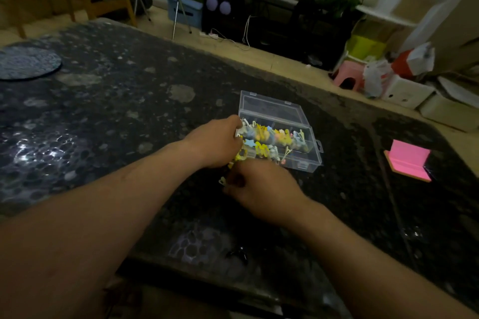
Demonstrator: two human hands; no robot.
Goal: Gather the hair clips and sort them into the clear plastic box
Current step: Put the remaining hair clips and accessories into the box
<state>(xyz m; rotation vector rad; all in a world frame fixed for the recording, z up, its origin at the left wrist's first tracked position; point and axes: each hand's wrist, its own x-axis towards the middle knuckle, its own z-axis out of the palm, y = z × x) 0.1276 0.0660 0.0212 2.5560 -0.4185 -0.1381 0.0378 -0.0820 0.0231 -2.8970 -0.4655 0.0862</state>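
A clear plastic box point(305, 160) lies open on the dark stone table point(116, 111), its lid point(269, 106) tipped back. Several small hair clips point(274, 137), yellow, blue and white, fill its compartments. My left hand point(217, 142) grips the box's near left corner, fingers curled over yellow clips there. My right hand point(259, 186) sits just in front of the box with fingers curled, pinching a small pale yellow clip point(222, 181) at its fingertips. Part of the box's left side is hidden behind my hands.
A pink sticky-note pad point(407, 160) lies to the right of the box. A round dark mat point(26, 62) sits at the table's far left. A small black object point(237, 254) lies near the front edge. Chairs, stools and boxes crowd the floor beyond.
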